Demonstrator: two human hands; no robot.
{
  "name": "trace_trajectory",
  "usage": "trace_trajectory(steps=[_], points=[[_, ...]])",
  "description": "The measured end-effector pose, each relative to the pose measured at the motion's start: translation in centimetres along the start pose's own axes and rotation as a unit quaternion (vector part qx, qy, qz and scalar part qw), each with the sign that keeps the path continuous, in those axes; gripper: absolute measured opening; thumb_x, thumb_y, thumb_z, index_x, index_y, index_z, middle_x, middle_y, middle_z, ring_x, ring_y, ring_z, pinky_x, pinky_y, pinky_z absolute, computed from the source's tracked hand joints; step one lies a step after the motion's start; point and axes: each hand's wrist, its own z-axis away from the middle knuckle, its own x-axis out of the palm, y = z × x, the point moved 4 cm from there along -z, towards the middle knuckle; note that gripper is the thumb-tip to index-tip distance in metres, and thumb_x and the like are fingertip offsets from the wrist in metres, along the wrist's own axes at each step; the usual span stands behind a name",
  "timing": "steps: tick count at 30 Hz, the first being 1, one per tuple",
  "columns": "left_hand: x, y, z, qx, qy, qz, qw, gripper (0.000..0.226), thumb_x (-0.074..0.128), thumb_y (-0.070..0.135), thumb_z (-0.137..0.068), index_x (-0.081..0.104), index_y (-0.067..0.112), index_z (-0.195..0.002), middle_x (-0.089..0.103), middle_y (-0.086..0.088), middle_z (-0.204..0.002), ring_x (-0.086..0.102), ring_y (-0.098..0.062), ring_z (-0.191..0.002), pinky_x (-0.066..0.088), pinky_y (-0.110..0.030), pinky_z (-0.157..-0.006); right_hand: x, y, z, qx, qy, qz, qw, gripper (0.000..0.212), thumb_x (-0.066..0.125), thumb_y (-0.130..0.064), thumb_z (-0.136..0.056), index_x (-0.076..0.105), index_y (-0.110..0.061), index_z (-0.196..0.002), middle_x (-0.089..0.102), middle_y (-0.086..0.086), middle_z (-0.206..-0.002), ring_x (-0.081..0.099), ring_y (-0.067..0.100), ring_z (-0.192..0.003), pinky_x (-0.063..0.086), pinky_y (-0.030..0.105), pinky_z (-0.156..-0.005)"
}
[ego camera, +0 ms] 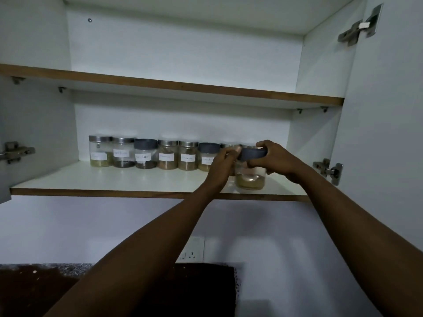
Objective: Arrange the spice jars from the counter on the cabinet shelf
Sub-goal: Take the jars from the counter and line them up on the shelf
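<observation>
Open white cabinet, lower shelf (91, 177) with jar row (146, 154), both hands gripping grey-lidded jar (250, 177)

Spice jars: eight visible in all. Six stand clear in a row on the lower shelf (114, 179); a seventh jar (226, 145), right of the row, shows only its steel lid behind the hands; the held jar (250, 177) is the eighth. Lids: three dark grey, five steel. White labels: six readable as labels, text too blurred. Shelves: two. Hands: two, left hand (220, 167) and right hand (278, 160). Door hinges: three visible. Wall socket (191, 250) below the lower shelf: one.
</observation>
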Motion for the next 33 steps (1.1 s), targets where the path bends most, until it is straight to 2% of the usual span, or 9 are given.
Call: trace_trajectory(steps=[4,7,10,14,19,22,24,28,33], points=[[2.7,-3.0,-2.1,-0.143,-0.012,0.057,0.988,0.038,0.039,0.040,-0.107,0.069,0.019,-0.119,0.076,-0.009,-0.108,0.068,-0.020,-0.094,0.056,-0.035,-0.075,-1.6,2.1,-2.6,0.055,-0.038,-0.024,0.998,0.078,0.083,-0.027,-0.076,0.043,-0.016,-0.143,0.055,0.003,-0.123,0.060,0.024,-0.109,0.052,0.034,-0.075],[4.3,-4.3,-3.6,-0.198,-0.002,0.096,0.976,0.045,0.040,0.037,-0.106,0.067,0.010,-0.130,0.074,-0.021,-0.098,0.067,-0.018,-0.085,0.052,-0.032,-0.067,-2.2,3.3,-4.2,0.082,-0.069,-0.028,0.994,0.077,0.081,-0.018,-0.075,0.044,-0.007,-0.141,0.059,0.007,-0.121,0.059,0.018,-0.102,0.048,0.038,-0.078],[5.9,-5.3,-5.3,-0.200,-0.025,0.109,0.973,0.039,0.042,0.034,-0.104,0.068,0.013,-0.124,0.076,-0.009,-0.094,0.073,-0.022,-0.084,0.057,-0.032,-0.070,-2.7,4.7,-5.5,0.096,-0.084,0.001,0.992,0.071,0.076,-0.009,-0.072,0.049,0.000,-0.137,0.058,0.009,-0.111,0.054,0.019,-0.097,0.043,0.039,-0.077],[7.5,-6.8,-7.1,-0.173,-0.050,0.144,0.973,0.025,0.044,0.030,-0.105,0.067,0.018,-0.102,0.079,0.010,-0.070,0.077,-0.007,-0.066,0.058,-0.019,-0.051,-3.0,6.6,-7.1,0.111,-0.101,0.005,0.989,0.065,0.071,0.000,-0.072,0.056,-0.018,-0.133,0.059,0.010,-0.124,0.056,0.022,-0.102,0.048,0.038,-0.078],[8.1,-7.1,-9.2,-0.084,-0.016,-0.051,0.995,0.037,0.058,0.016,-0.099,0.061,0.006,-0.134,0.065,-0.015,-0.136,0.064,-0.032,-0.123,0.056,-0.046,-0.103,-3.8,7.9,-9.3,0.076,-0.070,0.074,0.992,0.072,0.059,0.014,-0.077,0.054,-0.015,-0.143,0.052,0.016,-0.143,0.056,0.038,-0.122,0.055,0.048,-0.097],[8.6,-7.4,-9.9,-0.043,-0.007,-0.114,0.993,0.036,0.068,0.008,-0.094,0.065,0.004,-0.130,0.068,-0.006,-0.117,0.065,-0.023,-0.113,0.056,-0.035,-0.095,-3.2,9.4,-9.8,0.071,0.036,0.102,0.992,0.080,0.063,0.006,-0.083,0.034,-0.009,-0.156,0.044,0.020,-0.154,0.050,0.037,-0.135,0.051,0.045,-0.107],[8.8,-8.1,-10.4,-0.027,-0.013,-0.136,0.990,0.035,0.072,-0.001,-0.089,0.067,0.001,-0.124,0.071,-0.007,-0.112,0.068,-0.026,-0.106,0.058,-0.043,-0.096,-2.2,11.3,-9.3,0.086,0.117,0.053,0.988,0.072,0.064,0.001,-0.087,0.034,-0.001,-0.152,0.053,0.023,-0.145,0.055,0.036,-0.131,0.049,0.041,-0.107],[9.4,-9.2,-11.4,0.006,-0.025,-0.177,0.984,0.023,0.065,-0.008,-0.092,0.062,-0.019,-0.112,0.068,-0.036,-0.112,0.066,-0.048,-0.110,0.055,-0.054,-0.099,0.7,15.3,-8.3,0.122,0.208,-0.014,0.970,0.041,0.067,-0.007,-0.087,0.053,0.005,-0.124,0.064,0.016,-0.114,0.063,0.031,-0.107,0.046,0.030,-0.080],[9.6,-10.0,-12.5,0.008,-0.030,-0.217,0.976,0.020,0.057,-0.008,-0.097,0.061,-0.018,-0.114,0.066,-0.037,-0.114,0.065,-0.049,-0.109,0.054,-0.056,-0.099,1.0,17.0,-9.3,0.132,0.236,-0.016,0.963,0.010,0.068,-0.006,-0.083,0.066,0.001,-0.088,0.063,0.013,-0.088,0.059,0.025,-0.087,0.045,0.031,-0.075]])
